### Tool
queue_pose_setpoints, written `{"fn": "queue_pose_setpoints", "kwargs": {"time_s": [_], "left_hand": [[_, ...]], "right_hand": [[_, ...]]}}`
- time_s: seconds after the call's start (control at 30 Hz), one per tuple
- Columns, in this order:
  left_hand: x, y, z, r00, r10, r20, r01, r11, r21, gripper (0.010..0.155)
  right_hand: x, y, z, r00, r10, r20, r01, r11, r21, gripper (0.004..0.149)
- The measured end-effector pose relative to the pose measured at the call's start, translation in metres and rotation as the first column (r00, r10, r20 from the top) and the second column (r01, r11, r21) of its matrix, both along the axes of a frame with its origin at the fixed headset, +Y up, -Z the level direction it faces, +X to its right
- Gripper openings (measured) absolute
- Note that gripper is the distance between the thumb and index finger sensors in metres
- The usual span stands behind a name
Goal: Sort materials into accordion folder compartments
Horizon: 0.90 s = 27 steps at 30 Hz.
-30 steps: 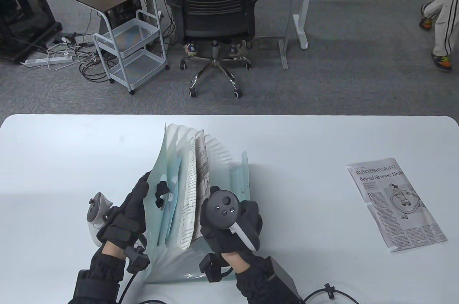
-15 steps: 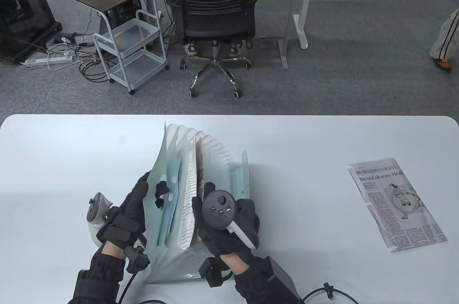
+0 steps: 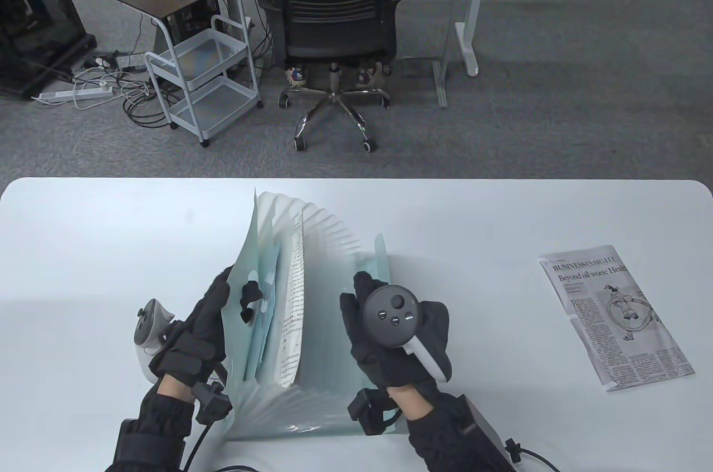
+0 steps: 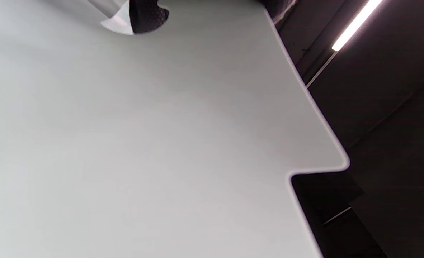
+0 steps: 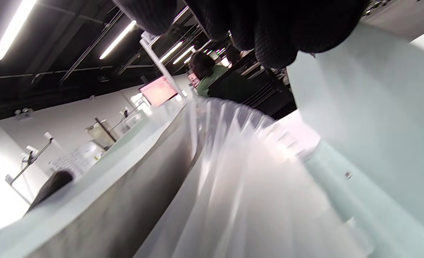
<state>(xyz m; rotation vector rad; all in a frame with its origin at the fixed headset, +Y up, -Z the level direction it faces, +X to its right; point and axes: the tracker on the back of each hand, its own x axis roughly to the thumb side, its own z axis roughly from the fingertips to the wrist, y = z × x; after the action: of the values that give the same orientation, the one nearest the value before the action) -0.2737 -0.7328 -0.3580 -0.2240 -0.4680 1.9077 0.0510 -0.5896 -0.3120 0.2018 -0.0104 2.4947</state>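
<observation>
White table (image 3: 501,215) carries a pale green accordion folder (image 3: 328,254), standing fanned open near the front edge, left of centre. One newspaper sheet (image 3: 294,299) stands inside a compartment toward the folder's left side; exactly which pocket cannot be told. Left hand (image 3: 198,327) grips the folder's left cover, fingertips showing through the cover's cut-out. Right hand (image 3: 398,335) hovers over the folder's right portion, fingers relaxed and holding nothing; the right wrist view shows its fingertips (image 5: 269,32) just above the right cover. A second newspaper (image 3: 615,316) lies flat, well apart to the right.
</observation>
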Motion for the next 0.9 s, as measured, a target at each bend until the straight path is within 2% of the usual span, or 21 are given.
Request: {"fn": "queue_pose_setpoints", "kwargs": {"time_s": [0.23, 0.4, 0.47, 0.5, 0.57, 0.7, 0.9], "left_hand": [[0.0, 0.0, 0.0, 1.0, -0.001, -0.001, 0.001, 1.0, 0.001, 0.07], [0.0, 0.0, 0.0, 1.0, -0.002, 0.0, 0.002, 1.0, -0.001, 0.07], [0.0, 0.0, 0.0, 1.0, -0.002, 0.0, 0.002, 1.0, -0.001, 0.07], [0.0, 0.0, 0.0, 1.0, -0.003, 0.0, 0.003, 1.0, -0.001, 0.07], [0.0, 0.0, 0.0, 1.0, -0.003, -0.001, 0.003, 1.0, -0.001, 0.07], [0.0, 0.0, 0.0, 1.0, -0.003, -0.001, 0.003, 1.0, -0.001, 0.07], [0.0, 0.0, 0.0, 1.0, -0.013, 0.002, 0.013, 1.0, -0.002, 0.07]], "right_hand": [[0.09, 0.012, -0.018, 0.969, 0.006, 0.245, -0.011, 1.0, 0.019, 0.071], [0.159, -0.007, -0.028, 0.895, 0.046, 0.443, -0.032, 0.999, -0.039, 0.076], [0.195, -0.028, -0.035, 0.844, 0.068, 0.533, -0.001, 0.992, -0.125, 0.078], [0.201, -0.032, -0.036, 0.837, 0.071, 0.542, 0.008, 0.99, -0.142, 0.079], [0.234, -0.056, -0.042, 0.792, 0.07, 0.606, 0.101, 0.965, -0.243, 0.082], [0.274, -0.09, -0.045, 0.72, 0.089, 0.688, 0.17, 0.939, -0.299, 0.085], [0.311, -0.138, -0.049, 0.606, 0.252, 0.755, 0.131, 0.904, -0.407, 0.085]]}}
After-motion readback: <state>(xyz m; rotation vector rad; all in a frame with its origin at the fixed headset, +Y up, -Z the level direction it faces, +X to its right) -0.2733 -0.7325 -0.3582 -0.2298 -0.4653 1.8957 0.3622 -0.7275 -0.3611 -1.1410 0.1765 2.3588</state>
